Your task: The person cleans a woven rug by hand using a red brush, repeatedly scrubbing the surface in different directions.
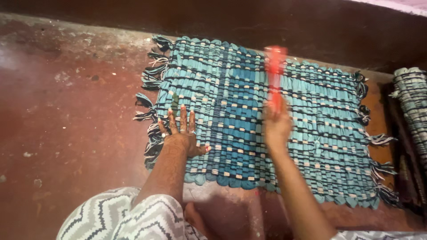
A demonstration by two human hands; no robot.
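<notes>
A red-brown floor (66,133), worn and flecked with pale specks, is filling most of the view, and a dark low wall (267,22) is running along its far edge, so the work is happening at ground level rather than on a table. Lying flat on that floor is a woven mat (222,102) in bands of light and deeper blue, crossed by dark and cream threads, with knotted tassels (151,80) hanging off its two short ends; it is sitting squarely in front of the person, spread out fully so its whole face is within reach. At the right edge another rolled or folded piece of grey-green weaving (411,102) is lying apart from the mat. The person's lap, in zigzag grey and white cloth (124,218), is showing at the bottom. The left hand (182,133) is pressing flat on the mat's near left part, fingers spread wide and rings showing, apparently pinning the mat so it is not shifting. The right hand (276,126) is closing around the lower end of a red stick-like tool (275,75), holding it above the mat's middle; the tool is blurring, so its exact kind cannot be told.
</notes>
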